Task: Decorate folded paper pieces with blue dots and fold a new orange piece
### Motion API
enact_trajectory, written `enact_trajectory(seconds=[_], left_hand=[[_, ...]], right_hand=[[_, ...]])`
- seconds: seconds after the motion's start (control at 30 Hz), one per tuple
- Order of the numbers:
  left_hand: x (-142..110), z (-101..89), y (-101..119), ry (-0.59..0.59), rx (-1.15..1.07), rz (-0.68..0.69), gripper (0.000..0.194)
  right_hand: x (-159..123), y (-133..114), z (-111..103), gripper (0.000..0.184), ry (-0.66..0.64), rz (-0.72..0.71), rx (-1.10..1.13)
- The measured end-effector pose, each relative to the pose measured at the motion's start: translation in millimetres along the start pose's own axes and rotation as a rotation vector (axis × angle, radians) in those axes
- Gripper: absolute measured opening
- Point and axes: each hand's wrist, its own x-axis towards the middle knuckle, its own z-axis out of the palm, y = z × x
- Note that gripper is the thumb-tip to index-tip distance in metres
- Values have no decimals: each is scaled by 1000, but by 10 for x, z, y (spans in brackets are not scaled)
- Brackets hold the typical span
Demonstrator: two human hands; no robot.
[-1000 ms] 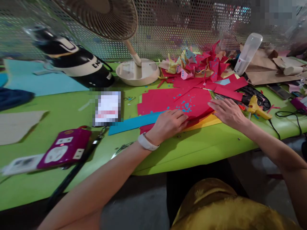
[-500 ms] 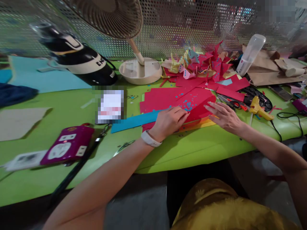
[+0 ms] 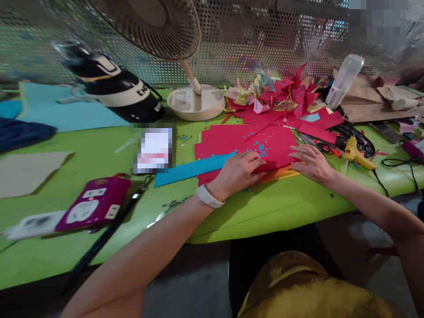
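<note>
Red paper sheets (image 3: 218,138) lie stacked on the green table, with small blue paper dots (image 3: 260,148) scattered on top. My left hand (image 3: 241,171), a white band at its wrist, is closed at the near edge of the top red sheet, fingers bent over it. At that sheet's right end, my right hand (image 3: 313,165) has the edge between its fingers and thumb. Beneath the near edge shows some yellow-orange paper (image 3: 281,173). A blue paper strip (image 3: 188,170) runs leftward from beside my left hand.
Behind the sheets sit folded paper pieces (image 3: 281,90) and a white fan (image 3: 195,104). Right of my right hand are scissors (image 3: 326,149) and a yellow glue gun (image 3: 359,153). Leftward are a phone (image 3: 154,150), a purple power strip (image 3: 94,202) and a black bottle (image 3: 122,90).
The top red sheet's right part, curled up before, now lies flatter. My left hand's fingers have spread slightly at the near edge. My right hand has shifted slightly right and down.
</note>
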Motion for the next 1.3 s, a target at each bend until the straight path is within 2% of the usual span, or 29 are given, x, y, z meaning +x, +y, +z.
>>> enact_trajectory(seconds=[0.1,0.2,0.3,0.4,0.53,0.63,0.73,0.87,0.97,1.07,1.17,1.3], left_hand=[[11,-5,14,-17,0,33,31],[18,27,22,-16,57,40,27],[14,52,13,-4,56,43,27],[3,51,-16,4,9,24,29],[-14,50,-61,-16,22,-23,31],[-16,56,-73,-20,24,-40,32],[-5,26,-42,-4,3,-27,34],[12,-97,70,128,-105,2,40],[24,-178,158,115,-130,92,51],[41,-215,210,73,-45,124,35],[59,-277,223,44,-26,138,38],[86,-446,212,36,-53,110,43]], right_hand=[[9,7,0,17,27,-27,43],[6,-9,5,24,67,-56,8],[4,-27,-10,29,35,-97,-43],[1,-23,-62,27,14,-126,-47],[-54,26,-165,25,92,-185,-55],[-135,84,-221,25,123,-138,-98],[-195,139,-221,23,206,-137,-136],[-177,158,-188,10,439,-271,-150],[-114,127,-200,4,547,-268,-122],[-59,104,-220,8,573,-279,-83],[-32,111,-211,15,604,-203,-1],[-12,128,-167,28,786,85,226]])
